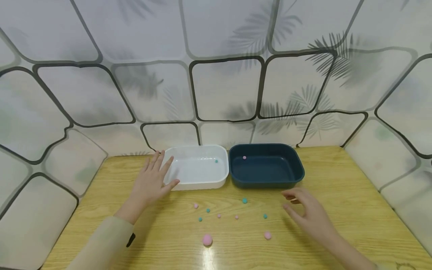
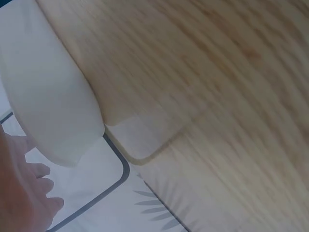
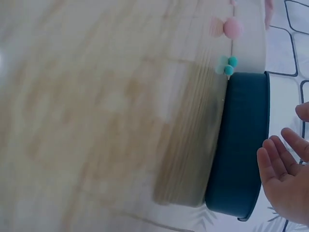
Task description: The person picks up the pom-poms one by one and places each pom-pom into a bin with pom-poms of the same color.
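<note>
My left hand point(image 1: 152, 180) reaches over the left end of the white tray point(image 1: 194, 185), fingers spread and holding nothing. A small teal ball point(image 1: 216, 161) lies in that tray. Beside it stands the dark blue tray point(image 1: 266, 185), with a small pink ball point(image 1: 244, 157) inside. My right hand point(image 1: 308, 215) hovers in front of the blue tray's right corner, fingers loosely bent and nothing between them; the right wrist view shows this hand point(image 3: 285, 181) too. Nearest to it are a teal ball point(image 1: 265, 216) and a pink ball point(image 1: 267, 235) on the table.
Several small pink and teal balls lie scattered on the wooden table point(image 1: 162, 240) before the trays, among them a larger pink ball point(image 1: 207, 240) near the front. A patterned cloth wall point(image 1: 226, 90) rises behind the trays and along both sides.
</note>
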Action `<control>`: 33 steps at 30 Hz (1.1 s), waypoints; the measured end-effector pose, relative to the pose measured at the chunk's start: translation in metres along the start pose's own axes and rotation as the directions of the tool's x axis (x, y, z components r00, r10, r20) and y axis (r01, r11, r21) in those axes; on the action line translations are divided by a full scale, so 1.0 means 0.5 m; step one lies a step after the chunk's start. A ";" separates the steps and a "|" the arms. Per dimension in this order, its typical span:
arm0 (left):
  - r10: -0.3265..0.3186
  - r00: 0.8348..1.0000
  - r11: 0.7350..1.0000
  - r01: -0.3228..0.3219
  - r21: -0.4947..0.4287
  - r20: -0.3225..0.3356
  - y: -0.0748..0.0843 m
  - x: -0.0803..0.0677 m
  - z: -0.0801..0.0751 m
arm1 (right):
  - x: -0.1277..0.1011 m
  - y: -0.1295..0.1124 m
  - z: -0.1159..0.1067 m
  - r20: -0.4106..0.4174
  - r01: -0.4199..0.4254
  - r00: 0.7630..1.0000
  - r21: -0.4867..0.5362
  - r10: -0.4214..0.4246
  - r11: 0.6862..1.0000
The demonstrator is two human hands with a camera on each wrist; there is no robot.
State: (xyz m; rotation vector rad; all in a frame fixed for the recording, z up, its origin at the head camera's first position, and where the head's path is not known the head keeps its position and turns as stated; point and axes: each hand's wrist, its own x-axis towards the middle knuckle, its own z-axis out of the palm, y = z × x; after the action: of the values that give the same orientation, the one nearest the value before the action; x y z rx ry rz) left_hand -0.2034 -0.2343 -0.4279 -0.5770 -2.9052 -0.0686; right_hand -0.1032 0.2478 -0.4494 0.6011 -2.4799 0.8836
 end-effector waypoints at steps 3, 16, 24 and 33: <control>0.008 1.000 1.000 -0.008 -0.008 0.003 -0.002 0.003 0.004 | -0.001 0.006 0.010 0.023 -0.020 1.000 0.062 0.019 0.998; 0.009 0.998 0.999 -0.007 -0.032 0.066 -0.011 0.013 0.011 | -0.009 0.025 0.063 0.233 -0.217 0.959 0.248 0.159 0.944; 0.008 0.997 0.999 -0.004 -0.054 0.079 -0.018 0.020 0.015 | -0.002 0.013 0.073 0.355 -0.321 0.913 0.320 0.202 0.891; 0.003 0.996 0.999 0.001 -0.053 0.091 -0.018 0.021 0.014 | 0.003 0.017 0.078 0.386 -0.334 0.899 0.298 0.207 0.894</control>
State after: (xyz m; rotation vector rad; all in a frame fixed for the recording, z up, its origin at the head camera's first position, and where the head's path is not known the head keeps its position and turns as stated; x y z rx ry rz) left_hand -0.2176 -0.2380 -0.4329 -0.6056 -2.9998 -0.1221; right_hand -0.1187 0.2274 -0.4800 0.5667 -2.7863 1.4791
